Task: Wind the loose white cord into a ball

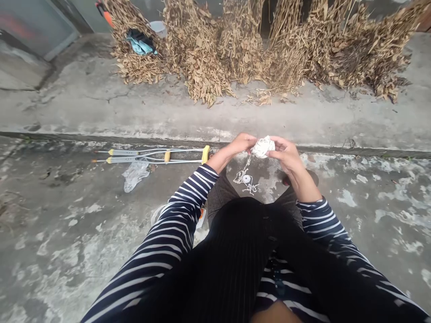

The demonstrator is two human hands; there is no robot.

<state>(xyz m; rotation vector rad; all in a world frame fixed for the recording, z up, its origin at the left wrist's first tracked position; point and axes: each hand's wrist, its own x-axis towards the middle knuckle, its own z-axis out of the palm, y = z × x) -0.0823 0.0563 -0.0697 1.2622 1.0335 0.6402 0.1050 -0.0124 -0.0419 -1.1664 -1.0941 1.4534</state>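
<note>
A bunched white bundle of cord (263, 147) is held up between my two hands, above the ground in front of my knees. My right hand (284, 152) grips it from the right, thumb in front and fingers behind. At its left side, my left hand (243, 143) is closed in a pinch on the cord, the fingertips partly hidden. A tangled, knotted white strand (243, 172) trails below my left hand to the ground. Down there lies a small round white disc (247, 178), perhaps a spool, with loose cord around it.
A pair of crutches with yellow pads (205, 154) lies on the concrete to the left, beside a crumpled clear plastic bag (135, 175). A low concrete step (151, 114) runs across ahead. Dried plant bundles (205, 58) lean at the back, with a blue-black cloth (141, 42) on them.
</note>
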